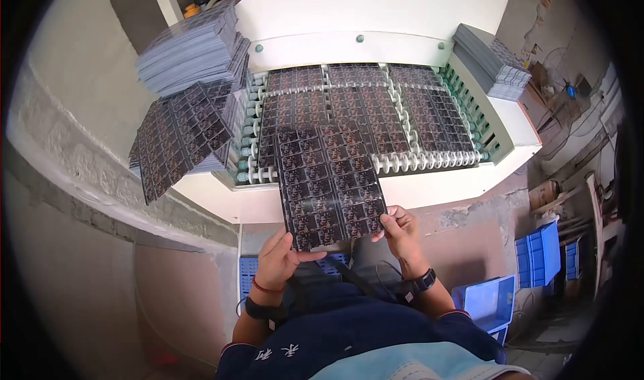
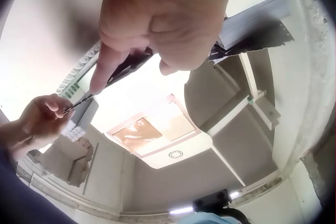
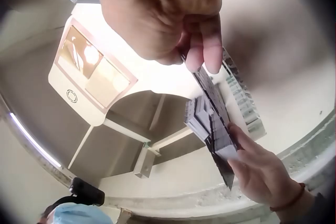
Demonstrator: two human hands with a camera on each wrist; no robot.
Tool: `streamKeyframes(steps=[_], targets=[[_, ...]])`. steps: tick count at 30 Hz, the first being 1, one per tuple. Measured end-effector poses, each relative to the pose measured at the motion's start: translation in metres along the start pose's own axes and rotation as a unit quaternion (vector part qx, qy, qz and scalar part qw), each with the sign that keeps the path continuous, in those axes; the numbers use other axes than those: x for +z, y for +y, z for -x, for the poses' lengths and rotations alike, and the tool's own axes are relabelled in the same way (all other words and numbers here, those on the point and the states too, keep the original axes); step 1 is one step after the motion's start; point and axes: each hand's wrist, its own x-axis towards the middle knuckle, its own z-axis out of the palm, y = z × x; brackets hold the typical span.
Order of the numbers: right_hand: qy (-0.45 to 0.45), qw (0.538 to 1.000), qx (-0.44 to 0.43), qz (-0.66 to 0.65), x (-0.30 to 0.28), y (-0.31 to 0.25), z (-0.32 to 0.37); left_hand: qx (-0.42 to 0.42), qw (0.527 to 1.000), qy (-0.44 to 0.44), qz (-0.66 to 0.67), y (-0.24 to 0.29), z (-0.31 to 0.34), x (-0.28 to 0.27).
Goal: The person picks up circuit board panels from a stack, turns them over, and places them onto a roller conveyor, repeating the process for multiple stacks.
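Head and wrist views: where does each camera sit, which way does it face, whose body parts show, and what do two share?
Head: on the head, facing down at the circuit panel and roller conveyor; both forearms, left hand, right hand show.
Left wrist: below that wrist, facing up; left hand near, right hand beyond.
Right wrist: below that wrist, facing up; right hand near, left hand beyond.
Shared: both wrist views show the pinched circuit panel.

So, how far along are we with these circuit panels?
Done, apparently: a left stack and a right stack flank the rollers, with a fanned pile beside the left one. In hand: one panel, pinched at its near edge by the left hand and right hand. Left: other panels cover the rollers.
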Motion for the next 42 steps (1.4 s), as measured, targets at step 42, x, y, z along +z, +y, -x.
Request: streamKeyframes(steps=[42], targets=[[-0.016,0.995,-0.001,0.099,0.013,0.020,0.006,0.042,0.994,0.098,-0.004,-0.012,0.015,-0.024]])
